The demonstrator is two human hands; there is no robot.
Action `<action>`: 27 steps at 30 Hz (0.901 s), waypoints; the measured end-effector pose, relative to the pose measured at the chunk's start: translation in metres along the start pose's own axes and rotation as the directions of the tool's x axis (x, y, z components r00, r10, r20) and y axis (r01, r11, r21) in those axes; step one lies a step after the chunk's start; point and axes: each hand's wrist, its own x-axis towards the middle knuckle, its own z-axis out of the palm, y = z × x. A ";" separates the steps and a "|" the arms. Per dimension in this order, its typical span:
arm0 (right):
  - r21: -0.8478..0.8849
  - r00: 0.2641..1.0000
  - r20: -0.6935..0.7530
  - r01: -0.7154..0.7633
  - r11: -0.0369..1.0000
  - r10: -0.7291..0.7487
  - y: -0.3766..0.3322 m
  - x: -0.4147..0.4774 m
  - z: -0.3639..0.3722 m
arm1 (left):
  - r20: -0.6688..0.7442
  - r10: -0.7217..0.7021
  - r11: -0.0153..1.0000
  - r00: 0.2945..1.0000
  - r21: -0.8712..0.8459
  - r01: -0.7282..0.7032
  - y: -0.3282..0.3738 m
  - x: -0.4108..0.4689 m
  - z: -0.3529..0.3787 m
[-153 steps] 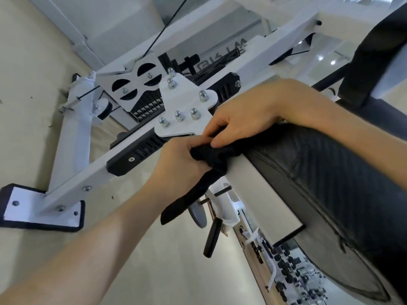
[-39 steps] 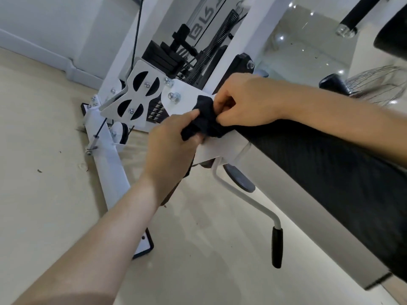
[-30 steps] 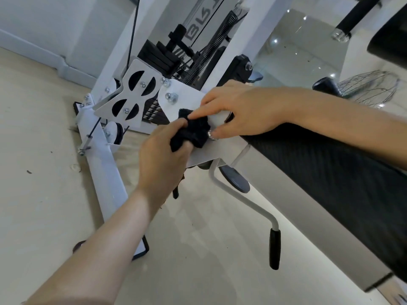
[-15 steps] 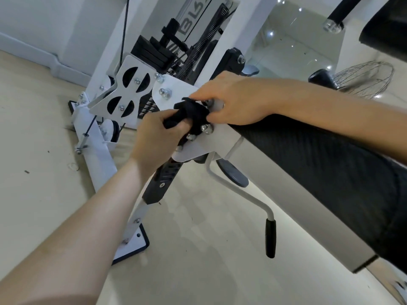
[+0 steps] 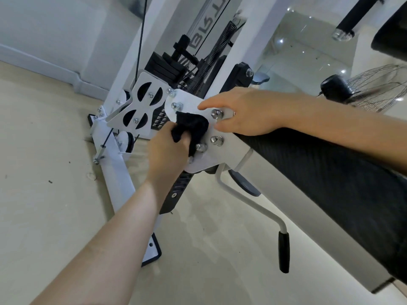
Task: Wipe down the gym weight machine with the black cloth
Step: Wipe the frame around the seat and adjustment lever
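The black cloth (image 5: 191, 128) is bunched in my left hand (image 5: 168, 150) and pressed on the white bolted bracket plate (image 5: 222, 150) of the gym weight machine. My right hand (image 5: 240, 113) rests on the same plate just right of the cloth, its fingers spread around a bolt (image 5: 214, 113), holding nothing. The machine's black padded seat (image 5: 326, 172) runs from under my right forearm down to the lower right. The black weight stack (image 5: 167, 64) and a spring stand behind the plate.
A white lever with a black grip (image 5: 283, 252) hangs below the seat. A white base beam (image 5: 114, 172) lies on the pale floor at left, ending in a black-edged foot. A wire fan guard (image 5: 381, 89) sits at the right edge. A wall runs along the upper left.
My left hand has carried the cloth from the plate's upper bolts down toward its left edge. My right hand has let go of the cloth and flattened onto the plate.
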 end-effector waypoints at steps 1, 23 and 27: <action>0.011 1.000 -0.009 -0.012 1.000 0.012 0.002 0.001 0.000 | -0.020 -0.002 1.000 1.000 0.021 0.002 -0.001 0.006 0.001; 0.040 0.999 -0.022 -0.023 0.999 0.024 0.003 0.006 -0.001 | -0.022 0.069 0.927 0.997 -0.368 -0.072 -0.019 -0.025 -0.015; 0.038 1.000 -0.025 -0.011 0.999 0.012 0.003 0.010 0.000 | -0.164 -0.123 0.910 0.979 -0.411 0.046 -0.019 -0.047 0.001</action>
